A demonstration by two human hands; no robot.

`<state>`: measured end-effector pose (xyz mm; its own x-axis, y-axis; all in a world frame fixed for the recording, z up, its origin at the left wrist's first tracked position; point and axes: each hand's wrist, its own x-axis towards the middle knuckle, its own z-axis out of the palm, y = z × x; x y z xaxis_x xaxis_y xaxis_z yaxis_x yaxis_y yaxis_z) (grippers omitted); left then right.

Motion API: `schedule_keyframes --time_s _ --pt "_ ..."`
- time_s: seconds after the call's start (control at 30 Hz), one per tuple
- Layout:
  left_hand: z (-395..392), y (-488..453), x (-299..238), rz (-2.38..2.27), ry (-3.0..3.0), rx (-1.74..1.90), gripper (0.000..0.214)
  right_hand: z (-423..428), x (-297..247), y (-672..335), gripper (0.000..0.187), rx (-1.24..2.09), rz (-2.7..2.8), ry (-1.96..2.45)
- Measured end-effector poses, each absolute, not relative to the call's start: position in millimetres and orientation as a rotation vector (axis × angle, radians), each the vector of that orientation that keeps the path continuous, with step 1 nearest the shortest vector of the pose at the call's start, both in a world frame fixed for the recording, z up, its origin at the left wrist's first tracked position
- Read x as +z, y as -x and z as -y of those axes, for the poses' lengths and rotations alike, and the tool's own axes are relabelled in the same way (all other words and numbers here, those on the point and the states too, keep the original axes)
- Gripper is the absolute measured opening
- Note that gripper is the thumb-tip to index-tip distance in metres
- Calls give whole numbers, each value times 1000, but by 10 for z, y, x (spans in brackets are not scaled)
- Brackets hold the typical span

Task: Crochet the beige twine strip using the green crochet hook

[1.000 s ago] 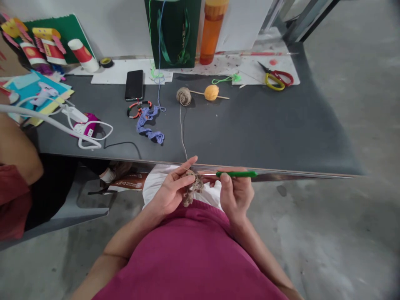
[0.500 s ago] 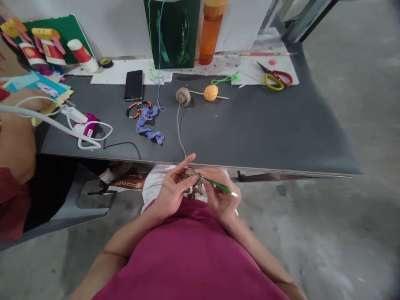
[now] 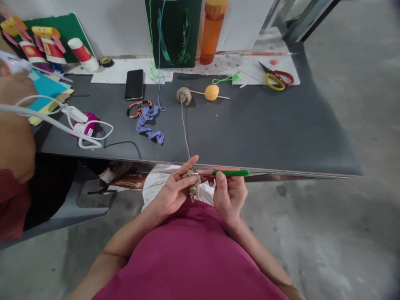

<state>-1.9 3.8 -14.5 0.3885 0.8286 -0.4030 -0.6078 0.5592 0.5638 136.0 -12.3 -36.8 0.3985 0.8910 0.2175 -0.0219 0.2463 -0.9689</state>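
My left hand (image 3: 173, 187) pinches a small beige crochet piece (image 3: 195, 187) just below the table's front edge, index finger stretched out. A thin beige strand (image 3: 185, 131) runs from the piece up to a beige yarn ball (image 3: 183, 95) on the dark table (image 3: 265, 125). My right hand (image 3: 229, 193) grips a green-handled crochet hook (image 3: 230, 172), held level, its tip at the crochet piece.
On the table lie an orange yarn ball on a stick (image 3: 211, 92), scissors (image 3: 276, 78), a black phone (image 3: 134, 84), a bead bracelet (image 3: 137, 108), a purple crochet strip (image 3: 150, 125) and a white cable (image 3: 78, 125). A green bag (image 3: 173, 33) and orange bottle (image 3: 212, 31) stand behind. Another person's arm (image 3: 14, 141) is at left.
My right hand swung the hook from a downward-right slant back to level, and the crochet piece hangs lower. The other person's hand at left moved up toward the paper crafts.
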Motion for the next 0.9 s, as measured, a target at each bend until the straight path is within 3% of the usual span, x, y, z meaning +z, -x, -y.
schedule_keyframes --time_s 0.43,0.63,0.8,0.9 --pt "-59 -4 -69 -641 -433 894 40 27 -283 -1399 25 1463 661 916" --pt "3 -80 -117 -956 -657 1110 53 66 -313 -1248 22 1324 658 951" --pt "20 -109 -146 -1038 -778 1077 59 80 -358 -1209 18 1042 794 1152" --pt "19 -98 -170 -1020 -749 1050 62 56 -404 -1238 21 1049 765 1214"
